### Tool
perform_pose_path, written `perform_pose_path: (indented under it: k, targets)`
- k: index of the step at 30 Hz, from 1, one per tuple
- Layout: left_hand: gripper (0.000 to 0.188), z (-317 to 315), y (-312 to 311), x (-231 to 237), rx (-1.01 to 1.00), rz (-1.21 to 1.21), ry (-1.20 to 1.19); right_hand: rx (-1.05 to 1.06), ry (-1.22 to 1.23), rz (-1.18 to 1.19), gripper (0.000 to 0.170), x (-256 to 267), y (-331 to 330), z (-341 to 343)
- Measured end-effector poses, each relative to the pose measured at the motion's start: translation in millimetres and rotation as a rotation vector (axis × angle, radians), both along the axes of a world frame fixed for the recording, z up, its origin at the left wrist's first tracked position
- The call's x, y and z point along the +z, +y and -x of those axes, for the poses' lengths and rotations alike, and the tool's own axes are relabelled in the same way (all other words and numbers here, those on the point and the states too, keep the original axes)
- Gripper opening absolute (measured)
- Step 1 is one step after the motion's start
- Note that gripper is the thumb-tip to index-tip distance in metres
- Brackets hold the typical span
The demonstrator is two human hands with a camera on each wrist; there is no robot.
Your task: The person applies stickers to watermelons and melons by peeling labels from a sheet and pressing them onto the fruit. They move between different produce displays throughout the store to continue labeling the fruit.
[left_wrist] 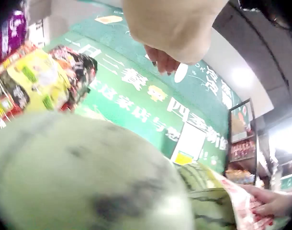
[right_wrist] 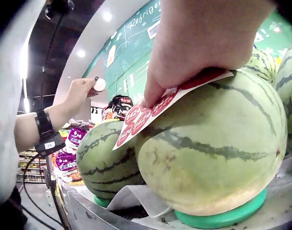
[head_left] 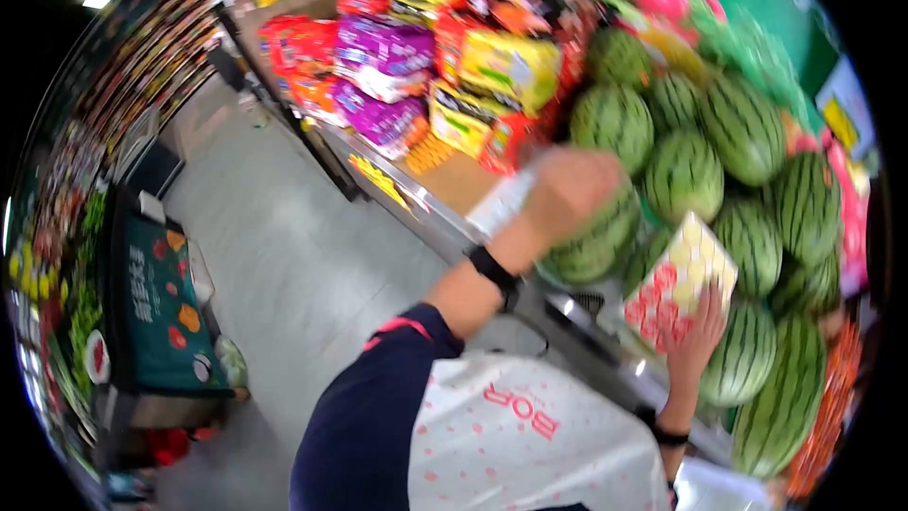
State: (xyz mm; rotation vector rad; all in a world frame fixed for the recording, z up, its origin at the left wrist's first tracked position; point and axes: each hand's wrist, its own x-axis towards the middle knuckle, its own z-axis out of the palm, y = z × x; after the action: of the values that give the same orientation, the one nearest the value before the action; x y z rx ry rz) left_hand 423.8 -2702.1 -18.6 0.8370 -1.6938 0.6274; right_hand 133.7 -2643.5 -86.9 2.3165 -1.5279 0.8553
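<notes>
Blurred in the head view, my left hand (head_left: 577,185) is raised over a watermelon (head_left: 601,241). The right wrist view shows that left hand (right_wrist: 81,92) pinching a round white sticker (right_wrist: 99,85) between thumb and fingers. My right hand (head_left: 698,336) rests with fairly straight fingers on a sheet (head_left: 686,270), part covered in red round stickers, part bare pale backing. This sheet (right_wrist: 148,112) lies against the upper side of a striped watermelon (right_wrist: 208,148), with my right thumb on top. A pale melon (left_wrist: 88,172) fills the lower left wrist view.
More watermelons (head_left: 742,128) are piled behind and to the right. Bagged snacks (head_left: 383,52) stand left of them on the display. A metal edge (head_left: 416,203) runs along its front, beside the grey floor (head_left: 284,255). A produce stand (head_left: 170,303) is at far left.
</notes>
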Motion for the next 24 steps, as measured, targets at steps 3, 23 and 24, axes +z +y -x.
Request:
perform_pose_path:
  k: [3, 23, 24]
  targets:
    - [0.012, -42.1, -10.1, 4.5, -0.019, 0.088, -0.268, -0.095, 0.001, -0.073, 0.081, 4.6, 14.8, 0.9]
    - [0.047, -43.1, 23.5, -77.5, -0.031, -0.459, -0.326, -0.121, -0.031, -0.095, 0.082, 6.5, 18.4, -2.6]
    - [0.046, -43.3, 23.8, -76.6, -0.06, -0.504, -0.283, -0.116, -0.033, -0.083, 0.083, 7.1, 18.0, -2.4]
